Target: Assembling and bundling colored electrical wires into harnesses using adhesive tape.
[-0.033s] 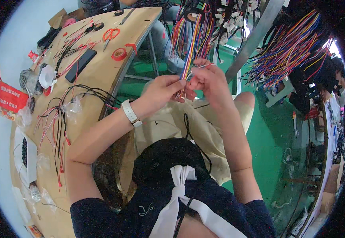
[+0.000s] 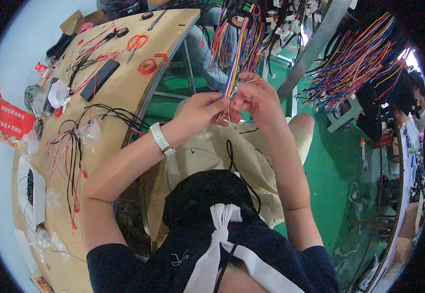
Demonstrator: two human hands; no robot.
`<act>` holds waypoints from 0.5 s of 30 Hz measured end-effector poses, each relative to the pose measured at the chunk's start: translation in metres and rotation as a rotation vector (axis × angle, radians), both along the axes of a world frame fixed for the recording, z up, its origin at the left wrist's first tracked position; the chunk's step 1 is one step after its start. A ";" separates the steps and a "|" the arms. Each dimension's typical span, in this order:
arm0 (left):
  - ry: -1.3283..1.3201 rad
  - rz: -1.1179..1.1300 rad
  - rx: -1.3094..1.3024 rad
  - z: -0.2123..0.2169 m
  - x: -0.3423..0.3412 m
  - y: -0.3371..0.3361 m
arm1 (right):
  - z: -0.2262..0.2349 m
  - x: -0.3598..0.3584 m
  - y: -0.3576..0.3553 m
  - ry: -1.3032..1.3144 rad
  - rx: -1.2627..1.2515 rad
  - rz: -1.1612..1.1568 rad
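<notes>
A flat bundle of coloured wires point(image 2: 237, 57), with blue, yellow, red and white strands, runs down in front of me from a roll of black tape point(image 2: 238, 19). My left hand point(image 2: 203, 111) is closed round its lower part, thumb on top, and loose wire ends stick out below the fingers. Close against it on the right, my right hand point(image 2: 260, 100) has its fingers bent in a pinch on thin pale wires. Its fingertips partly hide those wires, and one pale end shows above the hand.
On the wooden table point(image 2: 124, 93) to my left lie orange-handled scissors point(image 2: 135, 45), a red tape roll point(image 2: 147, 66), a black phone point(image 2: 100, 80) and black cables point(image 2: 75, 141). A metal post point(image 2: 315, 51) slants at the right. Beyond it hangs a thick wire bunch point(image 2: 356, 61).
</notes>
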State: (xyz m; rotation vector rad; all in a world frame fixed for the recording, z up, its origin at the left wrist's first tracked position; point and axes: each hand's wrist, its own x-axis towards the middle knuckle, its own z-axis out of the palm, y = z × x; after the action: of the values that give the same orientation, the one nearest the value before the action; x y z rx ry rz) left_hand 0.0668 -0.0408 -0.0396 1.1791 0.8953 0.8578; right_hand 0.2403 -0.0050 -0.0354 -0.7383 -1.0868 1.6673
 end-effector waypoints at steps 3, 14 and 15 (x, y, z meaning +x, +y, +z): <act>-0.019 -0.028 -0.035 0.000 -0.001 0.001 | -0.003 0.000 0.005 0.091 -0.051 0.071; -0.043 -0.008 -0.064 0.001 -0.001 0.000 | -0.003 -0.013 -0.002 0.021 0.194 -0.205; -0.059 -0.019 -0.067 -0.001 -0.002 0.000 | -0.002 -0.013 -0.003 0.020 0.194 -0.205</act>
State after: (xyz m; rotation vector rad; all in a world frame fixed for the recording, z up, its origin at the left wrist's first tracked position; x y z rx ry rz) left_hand 0.0646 -0.0405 -0.0404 1.0978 0.8572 0.8366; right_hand 0.2276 -0.0076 -0.0378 -0.6807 -1.1024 1.3727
